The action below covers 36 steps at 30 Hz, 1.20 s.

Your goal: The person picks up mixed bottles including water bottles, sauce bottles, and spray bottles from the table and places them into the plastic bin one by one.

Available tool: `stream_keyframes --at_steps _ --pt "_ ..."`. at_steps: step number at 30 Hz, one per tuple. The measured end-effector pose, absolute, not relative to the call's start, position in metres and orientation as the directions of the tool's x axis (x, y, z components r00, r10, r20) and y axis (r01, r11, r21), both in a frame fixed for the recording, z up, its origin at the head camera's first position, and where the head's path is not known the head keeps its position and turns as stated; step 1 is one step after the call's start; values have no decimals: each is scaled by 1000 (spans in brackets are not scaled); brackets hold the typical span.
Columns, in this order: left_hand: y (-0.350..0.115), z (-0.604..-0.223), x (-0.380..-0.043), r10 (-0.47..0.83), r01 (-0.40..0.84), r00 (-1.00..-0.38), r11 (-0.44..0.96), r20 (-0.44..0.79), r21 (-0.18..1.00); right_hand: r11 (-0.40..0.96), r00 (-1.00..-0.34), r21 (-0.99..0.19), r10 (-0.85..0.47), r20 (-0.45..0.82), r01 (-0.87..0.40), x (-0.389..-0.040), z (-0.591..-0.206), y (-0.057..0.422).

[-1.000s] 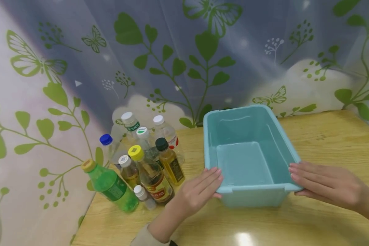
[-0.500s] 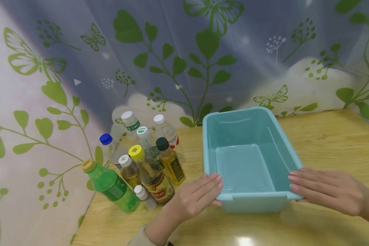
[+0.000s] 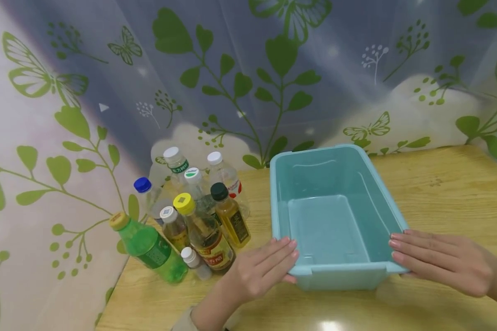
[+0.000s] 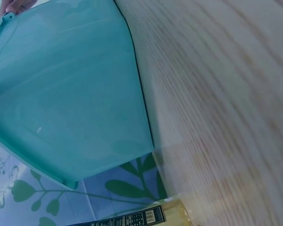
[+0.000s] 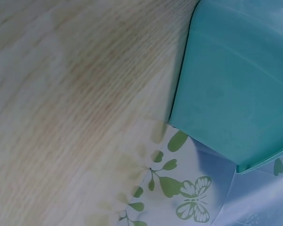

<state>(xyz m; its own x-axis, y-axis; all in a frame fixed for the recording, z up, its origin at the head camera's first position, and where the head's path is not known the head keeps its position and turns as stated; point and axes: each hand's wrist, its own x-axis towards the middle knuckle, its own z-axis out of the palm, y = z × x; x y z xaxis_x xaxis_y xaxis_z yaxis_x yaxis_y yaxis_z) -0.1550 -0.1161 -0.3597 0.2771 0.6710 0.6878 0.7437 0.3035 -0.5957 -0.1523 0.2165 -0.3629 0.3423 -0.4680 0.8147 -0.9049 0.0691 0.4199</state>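
Observation:
A teal plastic bin (image 3: 337, 277) stands on the wooden table with nothing inside. My left hand (image 3: 258, 266) holds its near left corner, fingers extended over the rim and thumb tip below it. At the near right corner my right hand (image 3: 451, 257) holds the rim, fingers laid over the edge and its thumb mostly hidden. Each wrist view looks along the outside wall of the bin (image 4: 75, 103), down at the tabletop; in the left one, part of the other hand (image 4: 19, 5) shows at the far corner.
Left of the bin several bottles stand close together, among them a green soda bottle (image 3: 155, 253), a yellow-capped sauce bottle (image 3: 209, 243), a dark-capped oil bottle (image 3: 234, 220) and a small white-capped bottle (image 3: 196, 264). A leaf-patterned curtain (image 3: 240, 82) hangs behind the table (image 3: 447, 188).
The bin has slid a little toward me, and both hands have moved with it, keeping hold of its near corners. The bottles have stayed in place.

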Motion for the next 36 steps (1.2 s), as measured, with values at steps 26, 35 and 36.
stream_keyframes --at_steps 26,35,36 --pt "-129 -362 -147 693 807 210 275 689 -523 151 296 420 -502 812 -895 -137 -354 203" --pt "-138 -367 -146 671 940 98 181 735 -290 166 280 420 -528 802 -892 -136 -355 205" --pt "-139 -368 -146 664 950 82 173 743 -260 167 275 416 -531 802 -894 -136 -356 206"
